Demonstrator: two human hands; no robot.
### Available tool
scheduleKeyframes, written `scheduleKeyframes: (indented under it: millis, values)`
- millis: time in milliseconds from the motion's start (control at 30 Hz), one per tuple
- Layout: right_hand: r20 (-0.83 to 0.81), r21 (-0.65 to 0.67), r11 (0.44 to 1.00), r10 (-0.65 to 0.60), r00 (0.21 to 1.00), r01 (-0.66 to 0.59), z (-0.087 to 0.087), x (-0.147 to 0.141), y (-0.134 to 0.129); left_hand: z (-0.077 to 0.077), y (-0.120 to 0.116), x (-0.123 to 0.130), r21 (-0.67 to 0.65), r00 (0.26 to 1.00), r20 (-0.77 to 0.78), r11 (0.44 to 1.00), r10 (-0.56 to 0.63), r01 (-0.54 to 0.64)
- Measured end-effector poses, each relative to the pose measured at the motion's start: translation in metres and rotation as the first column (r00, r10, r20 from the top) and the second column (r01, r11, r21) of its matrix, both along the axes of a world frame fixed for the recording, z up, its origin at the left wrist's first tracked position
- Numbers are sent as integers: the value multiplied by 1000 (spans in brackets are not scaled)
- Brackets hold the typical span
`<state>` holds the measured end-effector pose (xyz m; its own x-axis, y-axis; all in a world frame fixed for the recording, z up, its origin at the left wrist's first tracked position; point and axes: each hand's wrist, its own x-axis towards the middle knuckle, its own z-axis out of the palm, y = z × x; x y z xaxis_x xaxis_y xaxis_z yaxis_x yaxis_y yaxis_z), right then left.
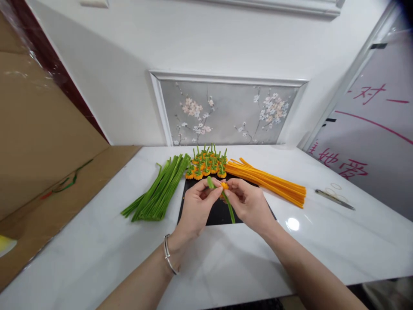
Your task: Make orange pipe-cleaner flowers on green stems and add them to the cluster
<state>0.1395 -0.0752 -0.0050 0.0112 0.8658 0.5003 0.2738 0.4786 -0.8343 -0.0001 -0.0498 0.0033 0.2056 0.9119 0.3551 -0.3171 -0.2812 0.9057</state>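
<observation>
Over a black mat (214,218), both hands meet at a small orange pipe-cleaner piece (225,185). A green pipe cleaner (230,211) runs beside it, its upper end above the left fingers and its lower end hanging toward the mat. My left hand (198,202) is closed in a pinch on the green pipe cleaner. My right hand (250,202) pinches the orange piece from the right. Fingertips partly hide where the two join. Just behind stand several finished orange pieces with green tops (206,163), grouped close together.
Green pipe cleaners (161,189) lie bundled at the left, orange pipe cleaners (267,181) at the right. Tweezers (334,199) and thin rubber bands (335,187) rest further right on the white table (232,262). A cardboard box (48,129) stands at the left; a wall closes the back.
</observation>
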Motion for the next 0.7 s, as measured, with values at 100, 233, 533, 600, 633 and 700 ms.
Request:
scheduleKeyframes:
  millis: [100, 233, 533, 600, 633, 700]
  values:
    - [146, 94, 993, -88, 985, 75, 2, 1, -1, 0, 2, 0, -30, 1000, -2, 1000, -6, 6]
    - [188, 110, 993, -53, 981, 33, 4, 6, 0, 4, 3, -3, -175, 999, 16, 983, -49, 51]
    - [-5, -6, 995, 99, 995, -99, -1, 14, 6, 6, 8, -13, -192, 981, -70, 967, -184, 167]
    - [-30, 14, 995, 95, 995, -94, -2, 13, 6, 6, 9, -15, -130, 977, -130, 980, -168, 151]
    - [-35, 25, 996, 86, 996, -85, -2, 12, 5, 7, 10, -16, -98, 975, -162, 986, -149, 135]
    - [-27, 57, 997, 56, 998, -55, 0, 9, 3, 9, 9, -17, -16, 970, -228, 996, -88, 87]
